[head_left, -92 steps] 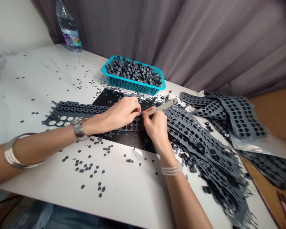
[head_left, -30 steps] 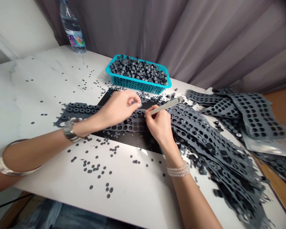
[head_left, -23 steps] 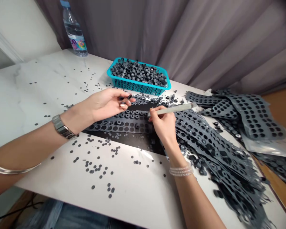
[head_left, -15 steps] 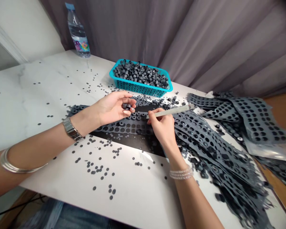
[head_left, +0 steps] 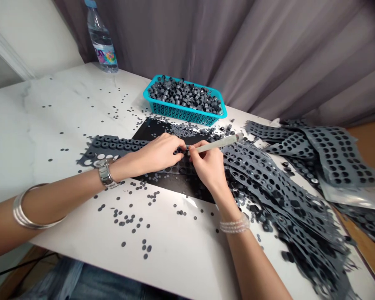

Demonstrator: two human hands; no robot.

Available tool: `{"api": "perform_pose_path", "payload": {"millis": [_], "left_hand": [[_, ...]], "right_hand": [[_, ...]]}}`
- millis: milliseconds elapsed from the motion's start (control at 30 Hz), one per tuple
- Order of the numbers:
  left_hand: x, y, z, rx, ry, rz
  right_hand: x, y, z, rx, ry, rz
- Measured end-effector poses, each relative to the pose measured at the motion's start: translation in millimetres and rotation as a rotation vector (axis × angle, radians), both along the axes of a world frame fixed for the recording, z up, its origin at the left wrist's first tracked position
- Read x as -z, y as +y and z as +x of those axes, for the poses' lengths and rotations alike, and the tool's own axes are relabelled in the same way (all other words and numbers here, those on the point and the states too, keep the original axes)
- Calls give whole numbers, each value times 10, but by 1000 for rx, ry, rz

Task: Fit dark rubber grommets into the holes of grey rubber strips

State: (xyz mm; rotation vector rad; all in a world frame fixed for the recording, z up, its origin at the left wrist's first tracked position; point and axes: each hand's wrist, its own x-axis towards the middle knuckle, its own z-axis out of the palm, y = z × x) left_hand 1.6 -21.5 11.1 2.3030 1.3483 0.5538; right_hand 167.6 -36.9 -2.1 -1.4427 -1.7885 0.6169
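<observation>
Perforated gray rubber strip (head_left: 171, 168) lying across a black mat (head_left: 171, 185) on the marble counter (head_left: 46, 112), beneath both hands. Left hand (head_left: 158, 152): grip pressed together at the strip, any pinched piece hidden. Right hand (head_left: 208, 166): grip pinching a pale flat stick (head_left: 221, 143). Teal basket (head_left: 184, 114) of gray rubber rings (head_left: 184, 95) beyond.

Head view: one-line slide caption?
Left hand and right hand, holding a pale stick, work at a grey perforated sheet on a black mat.
</observation>
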Motion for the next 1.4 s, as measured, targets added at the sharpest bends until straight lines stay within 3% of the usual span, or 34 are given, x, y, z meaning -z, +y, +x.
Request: {"api": "perform_pose_path", "payload": {"millis": [167, 233, 333, 400, 500, 600, 667, 767, 1267, 1400], "left_hand": [[77, -31, 61, 7, -113, 31], [5, -72, 62, -31, -183, 38], [-175, -94, -37, -207, -433, -14], [-277, -61, -154, -296, -744, -185], [-320, 8, -303, -292, -1164, -576], [-265, 20, -335, -324, -1349, -916], [-230, -4, -307, -339, -1408, -1049], [-218, -47, -259, -328, -1481, -1109], [-299, -109, -218, -357, -1607, -1196], [-261, -74, -247, -325, -1536, -1144]], "right_hand": [[-7, -14, -40, -15, -47, 38], [-12, -16, -58, -4, -71, 48], [-9, -13, -67, 20, -71, 30], [1, -10, -52, 33, -23, 1], [14, -7, -1, 67, 106, -17], [5, -3, 58, 122, 216, -10], [-6, 3, 87, 153, 243, -11], [-5, 16, 106, 163, 251, -31], [47, 26, 72, 101, 244, -51], [66, 25, 30, 38, 198, -65]]}}
